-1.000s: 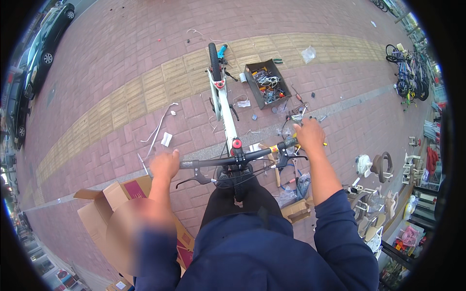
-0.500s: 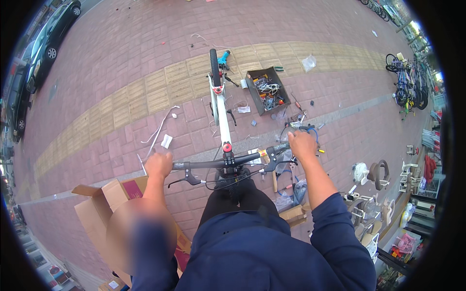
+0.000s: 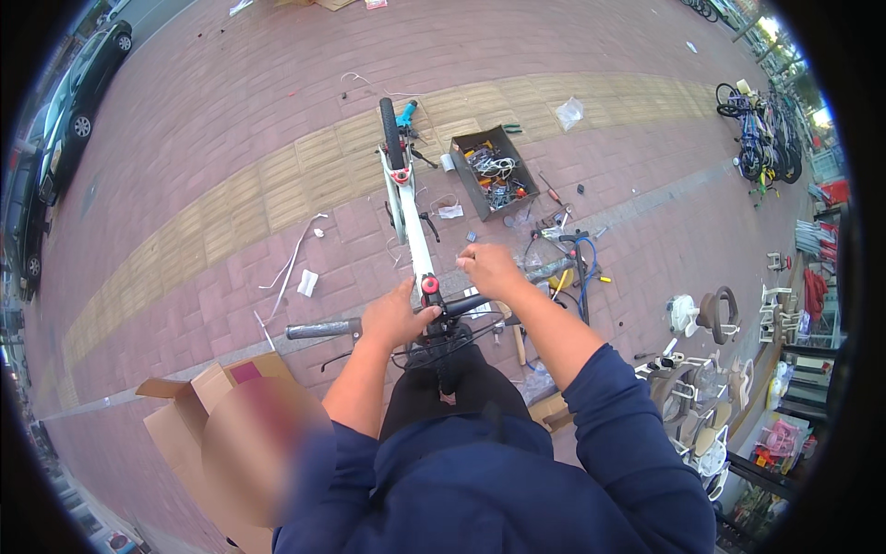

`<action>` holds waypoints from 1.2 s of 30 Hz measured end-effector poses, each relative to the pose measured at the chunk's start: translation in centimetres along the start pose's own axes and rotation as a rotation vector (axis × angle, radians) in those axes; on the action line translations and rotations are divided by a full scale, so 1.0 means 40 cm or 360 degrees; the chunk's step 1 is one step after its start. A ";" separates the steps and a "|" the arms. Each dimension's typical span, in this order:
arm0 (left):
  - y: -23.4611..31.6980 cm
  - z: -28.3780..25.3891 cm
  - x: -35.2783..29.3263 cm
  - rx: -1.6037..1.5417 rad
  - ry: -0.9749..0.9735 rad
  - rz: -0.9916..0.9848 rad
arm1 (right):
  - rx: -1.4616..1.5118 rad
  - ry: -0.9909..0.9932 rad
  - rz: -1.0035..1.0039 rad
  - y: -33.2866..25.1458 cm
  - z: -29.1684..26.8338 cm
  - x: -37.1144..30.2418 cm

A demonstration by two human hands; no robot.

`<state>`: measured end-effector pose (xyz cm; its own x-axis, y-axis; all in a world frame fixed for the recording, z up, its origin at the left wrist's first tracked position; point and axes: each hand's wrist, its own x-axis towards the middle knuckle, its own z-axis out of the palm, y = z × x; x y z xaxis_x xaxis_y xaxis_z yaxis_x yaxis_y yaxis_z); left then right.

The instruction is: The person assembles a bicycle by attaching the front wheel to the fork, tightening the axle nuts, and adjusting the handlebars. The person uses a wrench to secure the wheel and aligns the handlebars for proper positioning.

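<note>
A white-framed bicycle (image 3: 418, 233) stands before me, its black handlebar (image 3: 468, 304) across my lap. My left hand (image 3: 395, 319) is closed over the bar just left of the stem, its thumb lying against the stem below the red-topped cap (image 3: 430, 285). The left grip (image 3: 323, 330) sticks out past it in a clear wrap. Above the bar's right half, my right hand (image 3: 491, 270) is raised with fingers pinched together; whatever they hold is too small to make out. My right forearm covers part of the bar and the right brake lever.
An open toolbox (image 3: 496, 175) full of tools lies ahead, a teal power drill (image 3: 406, 114) near the wheel. Loose tools and plastic are scattered to the right. A cardboard box (image 3: 208, 406) stands at left; child seats (image 3: 706, 319) and parked bicycles (image 3: 771, 138) line the right.
Both hands have left the handlebar's ends. My left hand moved right to the bar beside the stem; my right hand moved left and now hovers with pinched fingers. The view has shifted slightly.
</note>
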<state>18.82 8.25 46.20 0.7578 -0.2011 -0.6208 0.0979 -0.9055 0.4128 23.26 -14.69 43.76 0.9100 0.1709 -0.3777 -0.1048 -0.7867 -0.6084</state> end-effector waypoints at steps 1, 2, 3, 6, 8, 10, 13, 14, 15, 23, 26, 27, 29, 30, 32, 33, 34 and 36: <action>-0.010 -0.004 0.001 -0.0022 -0.0046 0.0022 | 0.0016 -0.0033 -0.0031 0.017 0.017 0.002; -0.025 0.000 0.011 -0.0078 -0.0065 -0.0001 | 0.0042 -0.0065 -0.0064 0.022 0.030 0.002; -0.040 0.003 0.017 -0.0090 -0.0081 0.0026 | 0.0067 -0.0094 -0.0096 0.028 0.041 0.005; -0.063 0.007 0.043 -0.0249 -0.0167 0.0008 | -0.0002 -0.0090 -0.0362 0.013 0.072 0.019; -0.082 0.023 0.073 -0.0591 -0.0141 0.0103 | 0.0071 -0.0115 -0.0355 -0.001 0.095 0.029; -0.113 0.046 0.107 -0.0845 -0.0121 0.0122 | 0.0065 -0.0119 -0.0357 -0.028 0.109 0.038; -0.135 0.060 0.128 -0.1144 -0.0172 0.0048 | 0.0069 -0.0082 -0.0289 -0.027 0.120 0.043; -0.140 0.063 0.133 -0.1129 -0.0159 0.0034 | 0.0085 -0.0057 -0.0304 -0.024 0.123 0.044; -0.146 0.067 0.138 -0.1115 -0.0145 0.0019 | 0.0100 -0.0032 -0.0319 -0.021 0.125 0.043; -0.158 0.067 0.138 -0.1074 -0.0025 0.0005 | 0.0056 -0.0129 -0.0350 -0.042 0.111 0.041; -0.177 0.080 0.145 -0.1072 -0.0008 0.0034 | 0.0057 -0.0109 -0.0436 -0.043 0.113 0.041; -0.181 0.085 0.146 -0.1068 0.0004 0.0041 | 0.0044 -0.0095 -0.0468 -0.043 0.114 0.039; -0.182 0.089 0.147 -0.1068 0.0021 0.0052 | 0.0023 -0.0031 -0.0588 -0.036 0.126 0.035; -0.180 0.089 0.147 -0.1073 0.0025 0.0056 | 0.0014 0.0020 -0.0675 -0.029 0.139 0.033; -0.174 0.087 0.144 -0.1081 0.0024 0.0064 | -0.0002 0.0056 -0.0775 -0.028 0.151 0.020; -0.171 0.084 0.141 -0.1083 0.0020 0.0069 | -0.0012 0.0040 -0.0787 -0.034 0.151 0.009; -0.168 0.081 0.138 -0.1086 0.0016 0.0073 | -0.0021 0.0025 -0.0800 -0.039 0.154 -0.002; -0.158 0.074 0.135 -0.1061 0.0016 0.0090 | -0.0030 0.0048 -0.0777 -0.046 0.168 -0.028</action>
<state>20.38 11.79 38.26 0.7792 -0.2347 -0.5811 0.4332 -0.4684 0.7700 19.73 -9.47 40.61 0.8622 0.5057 -0.0307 0.3442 -0.6292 -0.6968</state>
